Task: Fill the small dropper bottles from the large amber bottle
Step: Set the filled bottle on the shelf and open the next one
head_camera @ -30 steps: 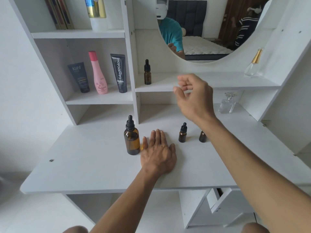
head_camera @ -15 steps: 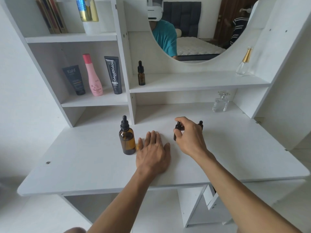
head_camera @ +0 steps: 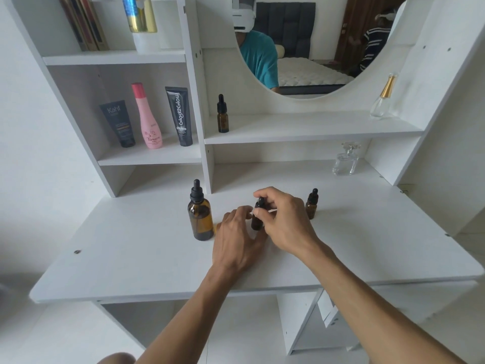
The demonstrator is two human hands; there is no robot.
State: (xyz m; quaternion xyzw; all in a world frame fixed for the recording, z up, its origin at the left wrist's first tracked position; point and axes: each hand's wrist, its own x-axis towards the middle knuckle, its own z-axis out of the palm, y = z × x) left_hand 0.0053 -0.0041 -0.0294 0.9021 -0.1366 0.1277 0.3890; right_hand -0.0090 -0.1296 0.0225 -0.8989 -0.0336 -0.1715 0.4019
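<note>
**Both hands closing on a small dropper bottle at mid-desk**

A small dropper bottle of dark amber glass with a black dropper cap is standing upright on the white desk, near its middle. The right hand is pinching the black cap from above, thumb and fingers curled around it. The left hand is reaching in from the left, its fingertips meeting the bottle's body; whether they are gripping it or only touching is hard to tell.

Just to the left, the large amber bottle is standing upright, capped with a black dropper top, its brown glass looking translucent. To the right, beyond the right hand, a second small dropper bottle is standing capped and apart from both hands.

A third dropper bottle is sitting on the shelf above. A clear perfume bottle is resting at the desk's back right.
</note>
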